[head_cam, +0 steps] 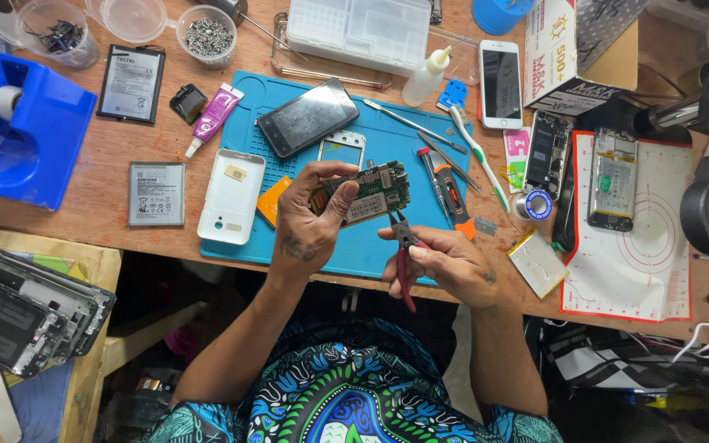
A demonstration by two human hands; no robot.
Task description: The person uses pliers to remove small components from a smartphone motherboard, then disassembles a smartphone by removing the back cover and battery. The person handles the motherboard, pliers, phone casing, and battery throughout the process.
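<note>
My left hand [309, 226] grips the circuit board [368, 193] near the tabletop's front edge; right hand [445, 262] clutches pliers [404, 254], tips just below it.

A green rectangular phone circuit board [368, 193] is tilted above the blue mat; red-handled metal pliers [404, 256] sit at its five o'clock, tips touching its lower edge.

A wooden worktop [84, 217] fills the upper view, evenly lit. A lower wooden shelf [92, 271] juts at the left; below lies dim, cluttered floor.
</note>
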